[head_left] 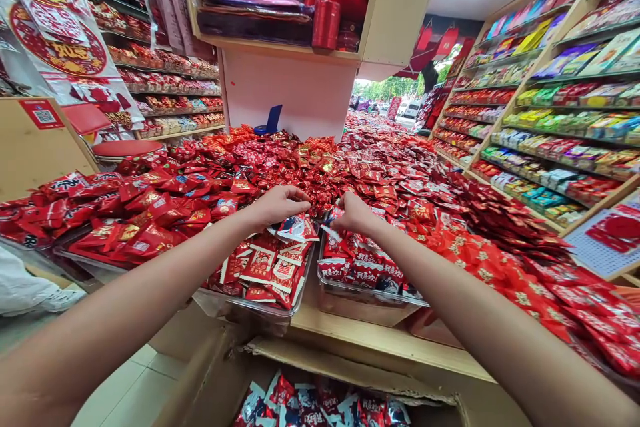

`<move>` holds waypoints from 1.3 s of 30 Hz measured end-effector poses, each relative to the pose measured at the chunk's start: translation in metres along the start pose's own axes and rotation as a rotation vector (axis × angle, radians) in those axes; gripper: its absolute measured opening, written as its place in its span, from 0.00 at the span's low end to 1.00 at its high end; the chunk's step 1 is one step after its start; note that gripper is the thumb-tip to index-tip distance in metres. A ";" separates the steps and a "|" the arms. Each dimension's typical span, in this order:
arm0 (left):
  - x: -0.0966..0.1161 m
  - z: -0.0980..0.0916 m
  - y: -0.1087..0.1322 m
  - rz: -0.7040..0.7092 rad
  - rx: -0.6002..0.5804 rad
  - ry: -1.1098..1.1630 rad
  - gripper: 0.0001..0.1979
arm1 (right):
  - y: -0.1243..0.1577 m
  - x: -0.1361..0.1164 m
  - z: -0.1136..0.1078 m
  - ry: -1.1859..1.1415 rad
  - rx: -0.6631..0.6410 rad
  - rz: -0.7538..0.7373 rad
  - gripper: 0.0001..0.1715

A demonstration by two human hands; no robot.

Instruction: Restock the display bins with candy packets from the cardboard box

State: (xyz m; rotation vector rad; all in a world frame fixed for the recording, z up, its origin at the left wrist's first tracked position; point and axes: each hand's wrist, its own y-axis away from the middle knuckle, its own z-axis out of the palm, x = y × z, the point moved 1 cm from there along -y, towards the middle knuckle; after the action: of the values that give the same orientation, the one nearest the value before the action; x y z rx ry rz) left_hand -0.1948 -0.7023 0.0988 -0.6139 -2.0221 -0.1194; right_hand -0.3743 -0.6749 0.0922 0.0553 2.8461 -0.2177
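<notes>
Two bare hands over sweet-sized packets on a tabletop, head view. The left hand, at the frame's centre, extends its fingers to the right just above a blue-and-silver packet; whether its grip is clamped on anything cannot be told. The right hand, a little right of centre, curls its fingers downward beside a small dark-and-white wrapper — grip likewise undeterminable. Below the left hand, a clear tray holds red-and-cream packets; just beside it, a second tray holds red, white and dark packets. At the bottom centre, an open cardboard box contains similar packets. Red wrapped pieces spread across the middle — stocked shelves line the right edge.
</notes>
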 end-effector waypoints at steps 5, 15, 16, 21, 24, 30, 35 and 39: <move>0.008 0.002 0.003 0.009 -0.019 0.000 0.15 | -0.001 0.030 -0.031 -0.142 0.058 0.041 0.25; 0.013 0.014 -0.006 0.032 -0.076 -0.079 0.15 | -0.007 0.115 -0.043 -0.030 -0.026 0.215 0.26; 0.015 0.017 -0.010 0.046 -0.095 -0.102 0.15 | -0.008 0.115 -0.038 -0.011 -0.030 0.205 0.27; 0.023 0.027 -0.019 0.092 -0.162 -0.201 0.16 | -0.006 0.109 -0.032 0.130 -0.018 0.145 0.25; 0.025 0.028 -0.015 0.098 -0.177 -0.225 0.16 | -0.002 0.113 -0.041 0.229 -0.031 0.120 0.21; 0.027 0.034 -0.007 0.050 -0.236 -0.256 0.16 | 0.004 0.119 -0.046 0.428 -0.261 0.059 0.10; 0.032 0.037 -0.010 0.068 -0.260 -0.245 0.17 | 0.005 0.120 -0.032 0.527 -0.300 -0.008 0.20; 0.030 0.037 -0.011 0.070 -0.276 -0.254 0.18 | 0.001 0.128 -0.029 0.546 -0.252 -0.006 0.25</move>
State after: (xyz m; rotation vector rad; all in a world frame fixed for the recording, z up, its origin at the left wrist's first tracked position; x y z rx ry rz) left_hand -0.2406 -0.6880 0.1074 -0.9108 -2.2453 -0.2950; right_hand -0.5048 -0.6671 0.0831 0.0613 3.3900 0.1894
